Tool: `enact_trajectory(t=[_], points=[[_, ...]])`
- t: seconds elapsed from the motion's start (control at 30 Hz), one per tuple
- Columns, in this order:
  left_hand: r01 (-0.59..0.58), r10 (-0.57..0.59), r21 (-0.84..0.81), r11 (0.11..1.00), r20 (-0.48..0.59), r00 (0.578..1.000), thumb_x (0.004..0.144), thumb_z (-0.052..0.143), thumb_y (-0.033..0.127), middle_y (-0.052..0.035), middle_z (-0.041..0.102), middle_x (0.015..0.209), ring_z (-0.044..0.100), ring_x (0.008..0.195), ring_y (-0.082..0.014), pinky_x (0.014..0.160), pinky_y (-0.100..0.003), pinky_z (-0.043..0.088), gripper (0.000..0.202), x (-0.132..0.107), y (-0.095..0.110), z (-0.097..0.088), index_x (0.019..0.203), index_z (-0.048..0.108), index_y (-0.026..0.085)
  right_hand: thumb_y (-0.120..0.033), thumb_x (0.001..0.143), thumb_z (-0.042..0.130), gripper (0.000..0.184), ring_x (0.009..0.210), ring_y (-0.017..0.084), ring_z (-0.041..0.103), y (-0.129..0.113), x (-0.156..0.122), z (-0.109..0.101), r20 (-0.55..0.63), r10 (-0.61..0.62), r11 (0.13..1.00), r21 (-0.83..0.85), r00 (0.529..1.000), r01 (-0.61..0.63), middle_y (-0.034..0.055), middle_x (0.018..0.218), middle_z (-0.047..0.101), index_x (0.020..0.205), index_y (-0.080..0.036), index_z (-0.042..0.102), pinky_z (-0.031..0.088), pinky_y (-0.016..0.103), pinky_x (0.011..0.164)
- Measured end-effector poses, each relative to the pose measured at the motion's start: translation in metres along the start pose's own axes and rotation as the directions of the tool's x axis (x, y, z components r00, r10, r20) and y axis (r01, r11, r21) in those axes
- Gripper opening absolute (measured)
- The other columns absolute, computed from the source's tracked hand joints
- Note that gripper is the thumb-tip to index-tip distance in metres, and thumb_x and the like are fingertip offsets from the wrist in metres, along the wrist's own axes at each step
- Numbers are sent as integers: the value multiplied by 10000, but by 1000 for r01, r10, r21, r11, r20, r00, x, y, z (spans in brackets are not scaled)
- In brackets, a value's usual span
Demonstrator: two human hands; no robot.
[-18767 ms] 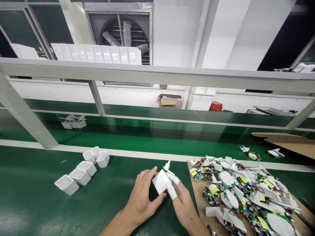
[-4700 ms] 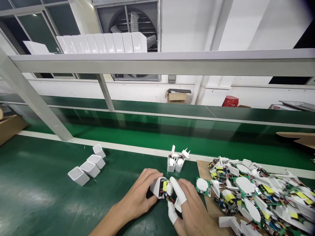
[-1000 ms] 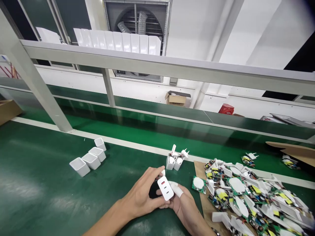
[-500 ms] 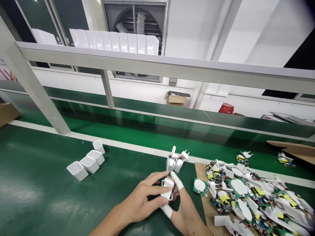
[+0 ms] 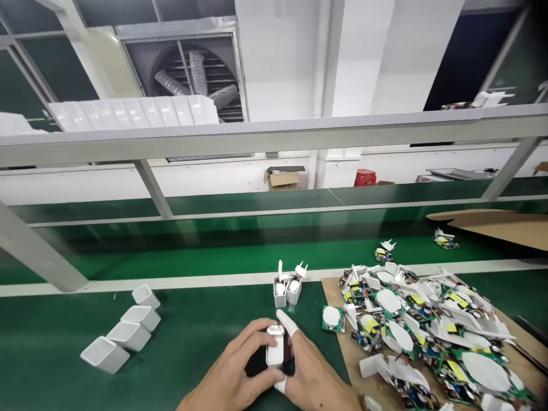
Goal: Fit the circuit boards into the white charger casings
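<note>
Both my hands meet low in the middle of the view over the green mat. My left hand (image 5: 235,377) curls its fingers round a small white charger housing (image 5: 274,346). My right hand (image 5: 312,379), with white finger cots on thumb and forefinger, pinches the same housing from the right. Just beyond my fingers, two filled charger housings (image 5: 286,288) with prongs sticking up stand by the white strip. A single round-capped circuit board (image 5: 332,317) lies on the brown cardboard sheet (image 5: 342,359) to the right of my hands.
Several empty white housings (image 5: 124,334) lie in a row at the left. A heap of green circuit boards and white plug parts (image 5: 423,331) covers the cardboard at the right. Beyond runs a green conveyor belt (image 5: 240,251) under a grey frame rail (image 5: 257,137).
My view has swung right and tilted. The charger housing has been turned in my hands from port face up to standing on end, and both hands have dropped lower in the view.
</note>
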State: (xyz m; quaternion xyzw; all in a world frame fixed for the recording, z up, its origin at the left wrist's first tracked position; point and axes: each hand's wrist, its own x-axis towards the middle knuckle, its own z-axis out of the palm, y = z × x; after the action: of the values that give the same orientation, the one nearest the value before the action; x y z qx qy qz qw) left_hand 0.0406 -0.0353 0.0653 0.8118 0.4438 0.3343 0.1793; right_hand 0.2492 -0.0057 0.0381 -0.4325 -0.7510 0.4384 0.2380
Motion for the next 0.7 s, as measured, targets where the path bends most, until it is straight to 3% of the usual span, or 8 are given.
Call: enact_trajectory(t=[0.1, 0.17, 0.27, 0.37, 0.47, 0.57, 0.63, 0.7], points=[[51, -52, 34, 998, 26, 998, 938, 754, 248, -94, 664, 1365, 704, 1197, -242, 1033, -328, 576, 173, 6, -6, -9, 1081, 658, 256, -204, 826, 717, 848, 1373, 331, 581, -3, -2, -19, 8, -106, 981, -160, 994, 106, 144, 1550, 541, 1607, -224, 386, 488, 460, 1145], [99, -98, 77, 992, -23, 995, 942, 741, 271, -89, 673, 1346, 705, 1193, -253, 1032, -359, 577, 123, 16, -17, -15, 1043, 673, 254, -158, 846, 679, 766, 1391, 333, 555, 0, -1, -37, -40, -195, 905, -393, 980, 164, 154, 1583, 504, 1572, -185, 440, 474, 464, 1159], [187, -177, 97, 978, -104, 979, 907, 746, 284, -79, 694, 1305, 714, 1157, -275, 1007, -414, 594, 112, 39, -38, -22, 998, 689, 253, -69, 770, 685, 564, 1359, 428, 548, 12, 3, -63, -169, -188, 692, -722, 967, 9, 240, 1502, 561, 1333, -95, 658, 448, 568, 1142], [220, -208, 75, 973, -133, 969, 891, 732, 303, -80, 713, 1243, 750, 1041, -260, 944, -427, 635, 127, 63, -53, -21, 992, 688, 241, -31, 656, 730, 421, 1196, 469, 637, 21, 5, -77, -230, -144, 615, -783, 962, -95, 270, 1238, 700, 1070, -101, 749, 487, 608, 1045], [211, -200, 74, 975, -135, 970, 916, 695, 311, -104, 689, 1309, 745, 1121, -251, 967, -401, 643, 150, 75, -55, -12, 1040, 682, 227, -59, 640, 723, 407, 1060, 406, 696, 21, 4, -72, -181, -187, 614, -788, 965, -29, 204, 1088, 746, 1039, -139, 749, 539, 526, 966], [216, -201, 119, 969, -125, 972, 917, 706, 304, -108, 630, 1444, 672, 1292, -250, 1012, -359, 624, 270, 68, -47, -8, 1179, 681, 247, -100, 714, 653, 338, 964, 313, 719, 17, 2, -53, -130, -317, 631, -769, 940, 106, 131, 1212, 741, 1025, -205, 737, 564, 419, 886], [252, -229, 190, 949, -133, 964, 929, 708, 309, -91, 587, 1515, 616, 1370, -245, 1078, -366, 584, 346, 55, -42, -14, 1271, 664, 278, -99, 780, 578, 329, 927, 270, 732, 19, 2, -39, -100, -426, 637, -739, 899, 220, 80, 1241, 751, 1035, -239, 731, 561, 370, 858], [324, -286, 284, 903, -167, 944, 960, 686, 318, -73, 558, 1554, 563, 1424, -244, 1161, -395, 517, 361, 40, -41, -29, 1319, 649, 298, -77, 818, 519, 356, 879, 251, 747, 27, 2, -27, -99, -467, 649, -713, 879, 265, 55, 1094, 796, 1048, -249, 729, 556, 337, 828]])
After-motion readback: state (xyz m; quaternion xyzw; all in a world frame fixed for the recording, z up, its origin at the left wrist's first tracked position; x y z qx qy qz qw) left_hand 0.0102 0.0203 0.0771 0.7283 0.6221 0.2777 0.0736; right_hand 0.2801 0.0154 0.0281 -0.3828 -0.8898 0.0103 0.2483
